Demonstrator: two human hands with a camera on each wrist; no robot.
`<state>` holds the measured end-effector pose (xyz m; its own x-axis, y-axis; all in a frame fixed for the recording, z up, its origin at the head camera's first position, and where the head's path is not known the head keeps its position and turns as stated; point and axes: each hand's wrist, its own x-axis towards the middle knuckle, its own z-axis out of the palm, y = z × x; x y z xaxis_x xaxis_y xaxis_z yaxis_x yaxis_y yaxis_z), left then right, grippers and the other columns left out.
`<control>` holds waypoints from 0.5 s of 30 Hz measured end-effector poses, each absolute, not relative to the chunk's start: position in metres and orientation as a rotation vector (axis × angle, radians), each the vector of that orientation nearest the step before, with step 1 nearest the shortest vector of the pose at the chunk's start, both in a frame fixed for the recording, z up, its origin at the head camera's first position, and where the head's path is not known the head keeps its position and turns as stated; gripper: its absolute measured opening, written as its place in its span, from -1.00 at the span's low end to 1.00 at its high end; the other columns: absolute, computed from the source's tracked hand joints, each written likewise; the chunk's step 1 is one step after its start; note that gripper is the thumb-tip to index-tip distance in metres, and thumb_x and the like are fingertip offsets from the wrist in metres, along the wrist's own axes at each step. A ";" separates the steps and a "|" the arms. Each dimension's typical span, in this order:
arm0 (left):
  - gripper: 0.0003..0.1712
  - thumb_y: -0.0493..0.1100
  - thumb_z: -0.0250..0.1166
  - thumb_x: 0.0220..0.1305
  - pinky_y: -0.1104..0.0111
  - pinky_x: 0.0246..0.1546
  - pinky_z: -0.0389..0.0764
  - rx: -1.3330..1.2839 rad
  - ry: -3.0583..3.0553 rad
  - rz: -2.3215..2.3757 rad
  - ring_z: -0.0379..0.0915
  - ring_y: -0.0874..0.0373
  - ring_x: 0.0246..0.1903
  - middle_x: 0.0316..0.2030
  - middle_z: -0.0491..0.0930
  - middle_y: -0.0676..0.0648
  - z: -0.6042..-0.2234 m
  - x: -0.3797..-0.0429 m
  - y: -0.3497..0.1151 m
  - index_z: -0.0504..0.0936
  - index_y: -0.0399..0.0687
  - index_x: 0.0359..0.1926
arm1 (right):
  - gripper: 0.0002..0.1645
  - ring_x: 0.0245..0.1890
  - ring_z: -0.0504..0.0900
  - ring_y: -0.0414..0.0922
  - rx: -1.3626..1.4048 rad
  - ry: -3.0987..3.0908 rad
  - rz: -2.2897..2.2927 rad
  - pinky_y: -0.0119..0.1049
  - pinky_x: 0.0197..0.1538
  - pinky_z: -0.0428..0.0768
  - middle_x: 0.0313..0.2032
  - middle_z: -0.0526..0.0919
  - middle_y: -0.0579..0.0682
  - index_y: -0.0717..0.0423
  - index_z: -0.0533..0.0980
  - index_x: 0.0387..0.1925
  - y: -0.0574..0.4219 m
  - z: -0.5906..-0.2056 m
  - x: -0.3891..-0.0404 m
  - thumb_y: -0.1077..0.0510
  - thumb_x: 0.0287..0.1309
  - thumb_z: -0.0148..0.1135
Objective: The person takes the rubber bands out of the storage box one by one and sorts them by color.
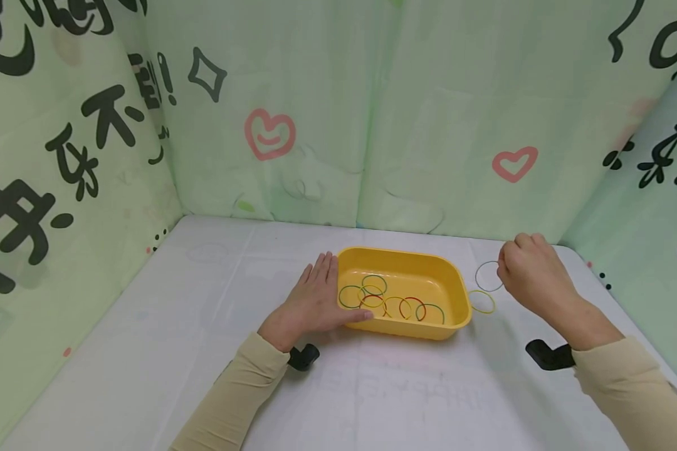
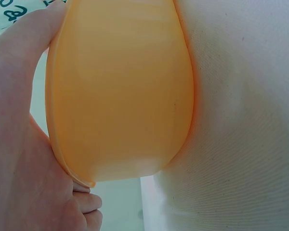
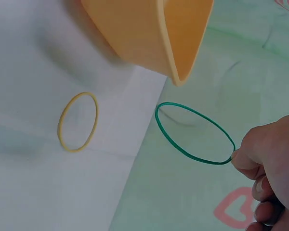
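Tray [image 1: 412,328]: one. Bands inside [image 1: 397,297]: seven. Yellow band [image 3: 97,115] beside: one. Right hand [image 1: 536,275]: pinching one green band [image 3: 179,148]. Left hand [image 1: 313,302]: spread against tray.

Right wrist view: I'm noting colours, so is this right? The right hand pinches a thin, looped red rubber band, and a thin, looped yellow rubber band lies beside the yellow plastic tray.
The colour is wrong: the right wrist view shows the right hand pinching a thin, looped green rubber band. The yellow rubber band does lie beside the yellow plastic tray.
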<state>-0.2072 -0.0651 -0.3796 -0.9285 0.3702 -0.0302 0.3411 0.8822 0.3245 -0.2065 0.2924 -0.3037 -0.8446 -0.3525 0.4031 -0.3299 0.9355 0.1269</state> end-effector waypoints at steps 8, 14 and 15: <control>0.48 0.68 0.06 0.05 0.07 0.57 -0.18 0.552 2.953 0.488 -0.36 -0.05 0.59 0.58 -0.26 -0.25 -0.380 -0.208 -0.066 -0.28 -0.32 0.55 | -0.91 -0.44 0.35 0.10 0.502 -2.661 -0.088 -0.12 -0.42 0.38 -0.57 0.44 0.13 0.42 0.54 -0.53 0.303 -0.313 -0.202 0.41 -0.02 0.29; 0.48 0.69 0.05 0.05 0.07 0.57 -0.18 0.561 2.951 0.488 -0.37 -0.05 0.59 0.58 -0.27 -0.25 -0.380 -0.208 -0.066 -0.28 -0.32 0.55 | -0.89 -0.57 0.29 0.07 0.565 -2.562 -0.072 -0.13 -0.57 0.30 -0.64 0.38 0.09 0.36 0.49 -0.64 0.317 -0.328 -0.200 0.45 -0.13 0.26; 0.48 0.68 0.05 0.05 0.07 0.57 -0.18 0.562 2.949 0.489 -0.37 -0.05 0.59 0.58 -0.27 -0.25 -0.379 -0.208 -0.066 -0.28 -0.32 0.55 | -0.89 -0.58 0.28 0.06 0.567 -2.562 -0.073 -0.15 -0.58 0.29 -0.65 0.38 0.09 0.36 0.49 -0.64 0.319 -0.330 -0.199 0.45 -0.15 0.26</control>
